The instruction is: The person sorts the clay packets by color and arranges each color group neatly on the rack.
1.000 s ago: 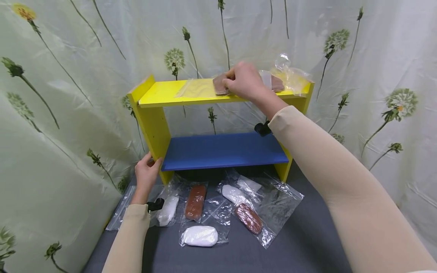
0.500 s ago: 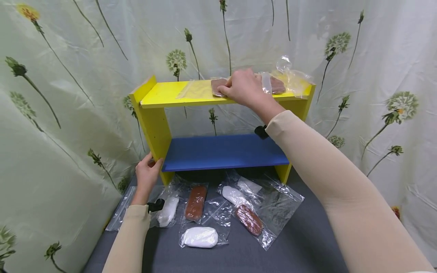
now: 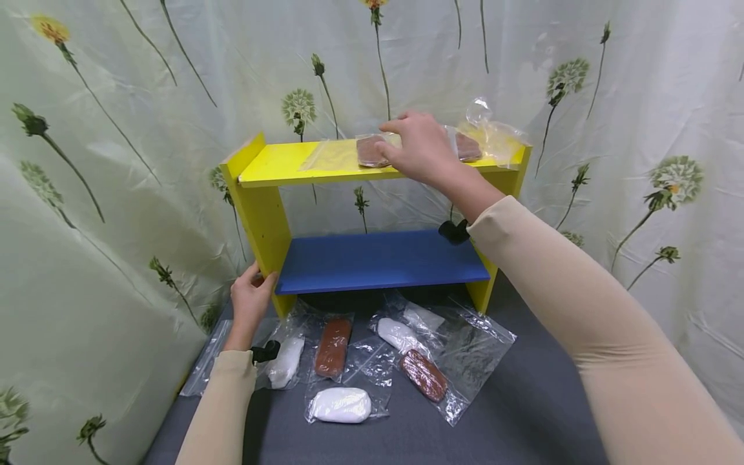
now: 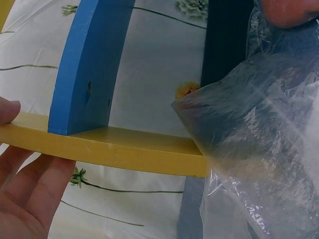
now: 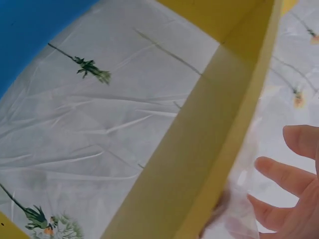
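My left hand grips the yellow side panel of a small shelf unit. In the left wrist view, the thumb lies on one face of that panel and the fingers on the other. Over the yellow top board hovers my right hand, fingers apart and holding nothing. A flat brown slab in a clear zip bag lies on the board just left of it. Another bagged brown slab lies to the right, partly behind the hand.
Below the blue lower shelf, several clear bags lie on the dark table. They hold brown bars and white bars. A flower-patterned curtain hangs behind and at the left.
My right hand has let go of the bagged brown slab on the top board; its fingers have spread and lifted. The left hand keeps its grip on the side panel.
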### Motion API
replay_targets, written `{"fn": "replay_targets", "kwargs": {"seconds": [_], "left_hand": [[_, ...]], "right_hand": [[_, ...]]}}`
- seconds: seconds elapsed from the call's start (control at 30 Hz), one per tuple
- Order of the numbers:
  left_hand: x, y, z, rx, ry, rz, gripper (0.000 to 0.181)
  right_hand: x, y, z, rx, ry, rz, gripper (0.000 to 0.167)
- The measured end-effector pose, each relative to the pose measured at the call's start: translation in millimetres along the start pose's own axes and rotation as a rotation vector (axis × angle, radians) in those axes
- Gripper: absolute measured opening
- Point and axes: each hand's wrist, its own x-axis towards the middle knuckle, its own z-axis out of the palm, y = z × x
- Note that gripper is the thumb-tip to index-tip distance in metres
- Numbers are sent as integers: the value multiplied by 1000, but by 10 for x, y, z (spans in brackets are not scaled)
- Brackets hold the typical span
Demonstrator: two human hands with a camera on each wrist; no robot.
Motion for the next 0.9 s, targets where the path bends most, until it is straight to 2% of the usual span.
{"fn": "replay_targets", "kwargs": {"seconds": [0.13,0.27,0.4,0.53,0.73,0.9], "left_hand": [[8,-12,6,-7,-1,-8,44],[16,-18,18,-19,-13,-13,45],[7,-13,21,-22,-13,-10,46],[6,-14,25,-19,-10,-13,45],[12,-22,23,-22,-11,-16,46],[-9,-17,5,-13,-11,-16,46]], "right_hand": [[-136,5,-42,54,77,-105,47],[-307,43,-49,58,145,-228,48],[-531,104,-6,43,210,-338,50],[-773,156,60,90,271,-432,51],[-1092,213,223,140,298,-507,52],[-1311,294,427,153,261,-507,54]]}}
